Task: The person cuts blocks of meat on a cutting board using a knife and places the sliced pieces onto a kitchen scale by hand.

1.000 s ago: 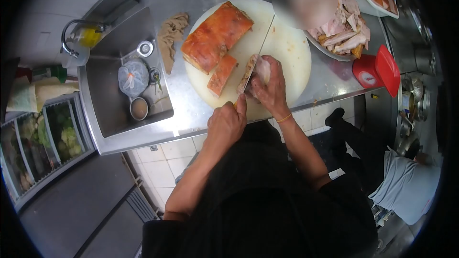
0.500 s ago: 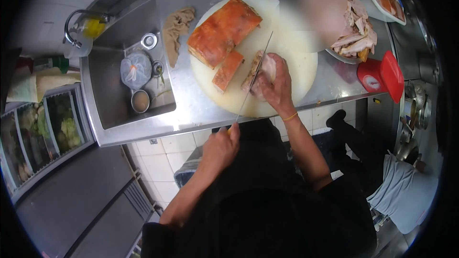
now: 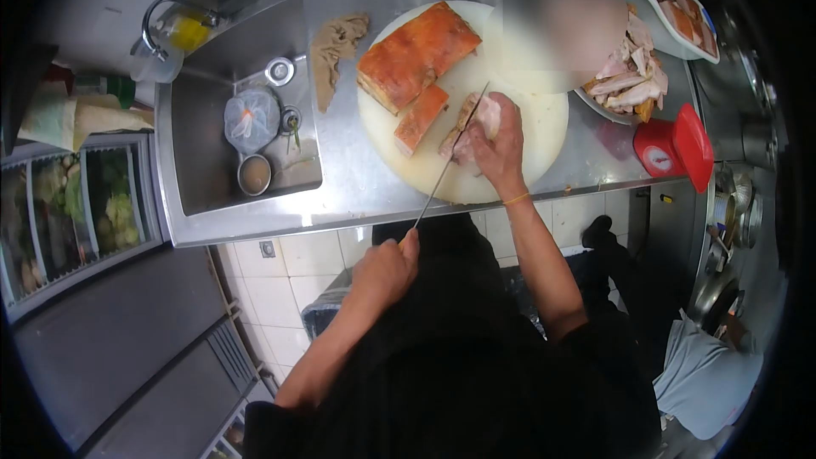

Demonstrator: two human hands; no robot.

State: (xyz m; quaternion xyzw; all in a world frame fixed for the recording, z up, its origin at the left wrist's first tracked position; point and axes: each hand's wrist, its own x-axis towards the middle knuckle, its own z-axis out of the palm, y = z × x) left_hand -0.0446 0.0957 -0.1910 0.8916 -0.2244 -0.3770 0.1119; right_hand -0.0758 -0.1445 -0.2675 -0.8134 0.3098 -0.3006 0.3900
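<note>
My left hand (image 3: 387,270) is closed round the handle of a long thin knife (image 3: 443,166), below the counter's front edge. The blade slants up and right over the round white cutting board (image 3: 408,172), lying against a piece of roast pork (image 3: 488,117). On that piece presses my right hand (image 3: 501,149), its fingers curled round the right side. Left of the blade lie a narrow cut strip of crisp-skinned pork (image 3: 422,119) and a large slab of roast pork (image 3: 418,53) with orange-brown skin. The underside of the held piece is hidden.
A steel sink (image 3: 195,191) on the left holds a knotted plastic bag (image 3: 252,119) and a small cup (image 3: 254,175). A brown cloth (image 3: 334,55) lies beside it. Right of the board are a bowl of sliced meat (image 3: 633,76) and a red scale (image 3: 676,149). Another person (image 3: 705,374) is at lower right.
The view has shifted a little, so the counter sits further right. The knife has slid slightly down toward me along the piece of pork. Both hands keep their holds.
</note>
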